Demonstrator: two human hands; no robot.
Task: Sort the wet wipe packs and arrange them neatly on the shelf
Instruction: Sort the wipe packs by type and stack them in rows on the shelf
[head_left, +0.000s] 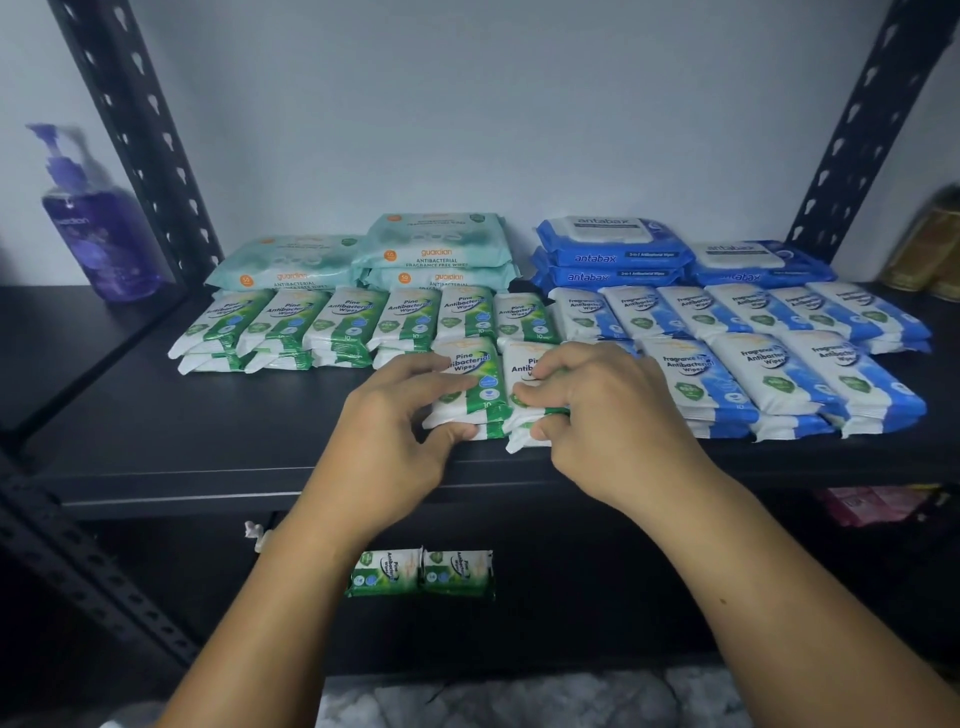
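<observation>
On the black shelf (208, 441), two small stacks of green pine wipe packs stand side by side near the front edge. My left hand (400, 415) grips the left green stack (475, 374), thumb below and fingers on top. My right hand (597, 410) grips the right green stack (522, 364) the same way. Behind them runs a row of green packs (332, 322). To the right lie rows of blue fragrance-free packs (769, 374). Large teal guardian packs (415, 249) and blue antabax packs (623, 249) are stacked at the back.
A purple pump bottle (98, 228) stands at the far left beyond the black upright post (140, 130). A golden object (930, 244) sits at the far right. Two green packs (421, 571) lie on the lower shelf, with pink packaging (872, 504) at its right.
</observation>
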